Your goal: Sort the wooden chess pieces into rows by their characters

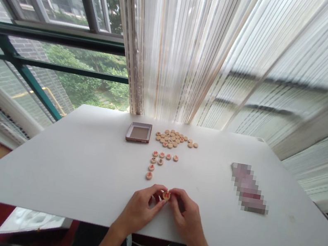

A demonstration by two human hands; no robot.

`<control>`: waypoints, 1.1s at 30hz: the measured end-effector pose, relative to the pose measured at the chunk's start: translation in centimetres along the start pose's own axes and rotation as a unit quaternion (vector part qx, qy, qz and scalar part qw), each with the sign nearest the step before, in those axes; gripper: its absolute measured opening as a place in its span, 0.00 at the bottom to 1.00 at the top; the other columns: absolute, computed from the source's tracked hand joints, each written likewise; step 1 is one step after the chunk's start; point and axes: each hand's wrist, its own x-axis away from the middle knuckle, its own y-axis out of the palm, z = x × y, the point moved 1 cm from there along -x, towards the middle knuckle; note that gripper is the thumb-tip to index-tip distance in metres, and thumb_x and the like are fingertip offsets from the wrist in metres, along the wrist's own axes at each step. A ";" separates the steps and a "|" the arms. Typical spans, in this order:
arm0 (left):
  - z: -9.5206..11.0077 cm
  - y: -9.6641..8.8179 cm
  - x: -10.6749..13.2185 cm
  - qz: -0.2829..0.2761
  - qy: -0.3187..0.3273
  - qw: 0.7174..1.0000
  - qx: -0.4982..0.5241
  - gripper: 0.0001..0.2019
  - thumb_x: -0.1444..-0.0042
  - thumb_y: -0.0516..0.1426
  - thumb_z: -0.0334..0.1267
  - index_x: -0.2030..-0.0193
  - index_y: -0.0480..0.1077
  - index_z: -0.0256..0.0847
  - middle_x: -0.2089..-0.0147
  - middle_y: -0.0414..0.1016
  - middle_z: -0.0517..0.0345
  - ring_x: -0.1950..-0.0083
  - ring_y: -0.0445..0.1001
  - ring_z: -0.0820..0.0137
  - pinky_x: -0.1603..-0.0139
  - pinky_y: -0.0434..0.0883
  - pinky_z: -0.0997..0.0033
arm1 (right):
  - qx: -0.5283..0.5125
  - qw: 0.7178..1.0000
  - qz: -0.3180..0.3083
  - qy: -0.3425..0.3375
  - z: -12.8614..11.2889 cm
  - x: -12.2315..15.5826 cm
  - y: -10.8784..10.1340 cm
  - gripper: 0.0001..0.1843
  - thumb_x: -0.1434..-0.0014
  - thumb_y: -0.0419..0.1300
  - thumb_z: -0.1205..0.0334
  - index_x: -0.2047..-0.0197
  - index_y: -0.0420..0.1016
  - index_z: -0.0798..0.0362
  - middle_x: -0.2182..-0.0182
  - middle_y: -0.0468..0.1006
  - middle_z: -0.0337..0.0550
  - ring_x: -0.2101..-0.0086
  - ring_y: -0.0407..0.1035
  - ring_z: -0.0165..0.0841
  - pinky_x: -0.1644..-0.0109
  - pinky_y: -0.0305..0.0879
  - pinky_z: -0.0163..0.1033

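Observation:
Between my two hands, near the front edge of the white table [93, 186], is a round wooden Chinese chess piece [166, 195] with a red character facing up. My left hand [142, 205] pinches it from the left with thumb and forefinger. From the right, the fingertips of my right hand [188, 215] press on the same piece. Beyond my hands, several pieces lie face up: a row of red ones [162, 155], two black-marked ones [160, 162] below it, and two red ones [149, 175] in a column toward me.
An open shallow box [139, 132] lies at the back of the table. Beside it is a loose pile of chess pieces [174, 138], many with blank sides up. A blurred-out pinkish flat item [249, 188] rests at the right. Curtains [179, 50] and a window stand behind.

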 end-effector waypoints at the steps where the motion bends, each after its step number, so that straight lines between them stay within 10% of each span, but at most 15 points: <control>1: -0.1 0.0 0.0 0.003 -0.002 1.000 -0.002 0.12 0.38 0.57 0.40 0.47 0.71 0.49 0.61 0.80 0.63 0.65 0.76 0.72 0.62 0.72 0.74 | -0.002 1.000 0.000 -0.001 0.0 0.0 0.0 0.08 0.32 0.54 0.60 0.54 0.73 0.49 0.62 0.81 0.43 0.62 0.76 0.34 0.55 0.71 0.36; 33: 0.3 -0.2 -0.1 0.000 -0.002 1.000 0.014 0.17 0.33 0.53 0.44 0.41 0.70 0.47 0.56 0.81 0.56 0.62 0.79 0.70 0.58 0.75 0.73 | -0.003 0.999 0.010 -0.030 -0.3 -0.1 0.0 0.11 0.34 0.58 0.61 0.50 0.75 0.49 0.57 0.81 0.45 0.60 0.76 0.36 0.54 0.74 0.39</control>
